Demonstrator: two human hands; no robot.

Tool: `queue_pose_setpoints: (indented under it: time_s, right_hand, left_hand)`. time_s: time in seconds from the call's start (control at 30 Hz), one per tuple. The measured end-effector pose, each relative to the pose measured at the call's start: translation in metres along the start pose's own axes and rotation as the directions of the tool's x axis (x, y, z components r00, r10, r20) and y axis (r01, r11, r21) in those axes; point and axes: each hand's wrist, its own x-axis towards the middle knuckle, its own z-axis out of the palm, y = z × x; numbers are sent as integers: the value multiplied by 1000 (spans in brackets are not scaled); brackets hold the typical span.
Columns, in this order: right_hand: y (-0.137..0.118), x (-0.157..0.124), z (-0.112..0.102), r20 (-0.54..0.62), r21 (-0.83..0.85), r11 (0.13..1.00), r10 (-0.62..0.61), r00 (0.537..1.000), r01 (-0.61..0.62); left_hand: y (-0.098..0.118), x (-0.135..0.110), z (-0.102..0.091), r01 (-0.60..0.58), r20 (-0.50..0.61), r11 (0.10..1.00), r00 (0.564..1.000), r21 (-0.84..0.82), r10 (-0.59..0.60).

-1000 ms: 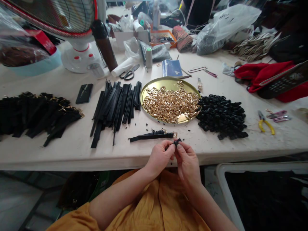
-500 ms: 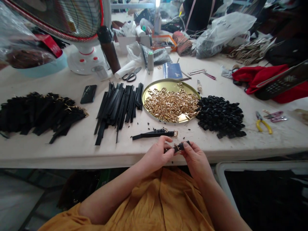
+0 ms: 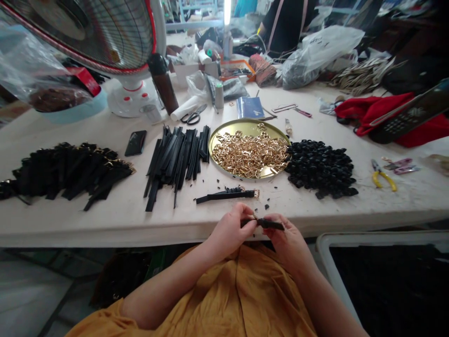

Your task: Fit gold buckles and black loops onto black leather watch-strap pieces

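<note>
Close to the table's front edge, both hands hold one short black strap (image 3: 271, 224). My left hand (image 3: 235, 229) pinches its left part, where a bit of gold buckle shows at the fingertips. Fingers of my right hand (image 3: 286, 238) are closed round the right part, and the strap's end sticks out over them. Just beyond the hands lie a few black straps with gold buckles (image 3: 228, 194). Behind those stands a round gold tray (image 3: 245, 125) heaped with gold buckles (image 3: 250, 152). A pile of small black loops (image 3: 321, 166) touches the tray's right side.
Long black strips (image 3: 175, 159) lie left of the tray, and a heap of buckled straps (image 3: 70, 171) further left. Yellow-handled pliers (image 3: 384, 180) lie at right. Scissors (image 3: 192, 116), a phone (image 3: 135, 142), a bottle (image 3: 162, 82) and a fan (image 3: 129, 96) stand or lie behind.
The strap has turned in my hands, its right end now pointing right and slightly down. My right hand has moved a little lower and to the right. The view has shifted slightly.
</note>
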Motion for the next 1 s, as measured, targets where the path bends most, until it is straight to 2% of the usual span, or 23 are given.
queue_pose_setpoints:
  time_s: [0.13, 0.23, 0.37, 0.47, 0.6, 0.67, 0.73, 0.8, 0.9, 1.0]
  right_hand:
    - [0, 2, 1, 146, 47, 976, 206, 968, -215]
    - [-3, 4, 0, 238, 57, 956, 267, 934, -288]
    - [-5, 7, -3, 292, 43, 936, 322, 900, -349]
    - [-3, 11, -6, 249, 11, 955, 284, 926, -296]
    - [-3, 17, -5, 57, -172, 983, 76, 995, -65]
    - [-3, 19, -4, -45, -313, 949, -49, 998, 33]
    - [-4, 21, -3, -90, -388, 919, -111, 990, 68]
    - [-4, 21, -3, -81, -377, 924, -98, 992, 60]
    - [-5, 19, -7, 19, -372, 928, 16, 1000, -8]
    - [-7, 16, -10, 85, -394, 918, 88, 992, -48]
  left_hand:
    - [-1, 0, -2, 18, 11, 999, 1000, 45, -19]
    - [-2, 3, -3, 47, 23, 992, 998, 116, -50]
    - [-1, 10, -7, 47, 98, 984, 993, 174, -65]
    - [2, 13, -10, 61, 139, 977, 986, 203, -90]
    - [7, 13, -15, 77, 155, 967, 981, 244, -118]
    - [6, 13, -16, 83, 162, 973, 979, 216, -120]
    - [3, 13, -15, 118, 171, 984, 975, 134, -140]
    - [-2, 14, -13, 162, 175, 985, 970, 61, -171]
    - [-8, 14, -10, 184, 170, 983, 968, 26, -186]
    - [-9, 12, -11, 201, 217, 979, 958, -46, -186]
